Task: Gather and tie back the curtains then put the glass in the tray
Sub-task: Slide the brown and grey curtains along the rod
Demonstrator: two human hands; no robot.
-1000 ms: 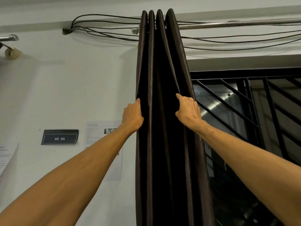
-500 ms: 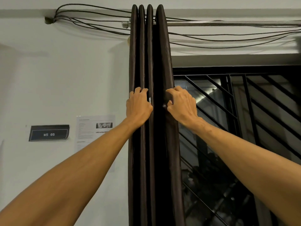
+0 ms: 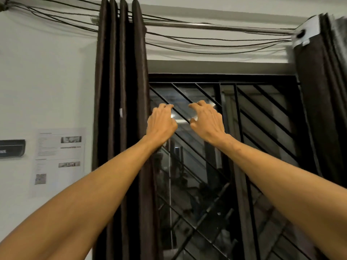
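Both your hands are up in front of the window grille (image 3: 266, 132) right now, side by side with a small gap between them. Your left hand (image 3: 161, 121) has its fingers hooked over and grips nothing; it sits just to the right of the left curtain (image 3: 120, 72), with your wrist crossing the fabric's right edge. Your right hand (image 3: 206, 121) is the same story: fingers bent in a loose claw, thumb apart, nothing in it, and only the glass and the diagonal bars behind it.

The left curtain is bunched into tight upright pleats at the left end of the rod (image 3: 216, 27), hanging straight down against the wall (image 3: 47, 81). No tie shows on it. The right curtain (image 3: 323, 94) is gathered too, way over at the right edge of the view, well apart from your hands.

Dark cables (image 3: 206, 43) sag along under the rod between the two curtains. On the wall to the left there's a printed sheet (image 3: 60, 156), and beside it a black sign (image 3: 12, 151), its lettering blurred.
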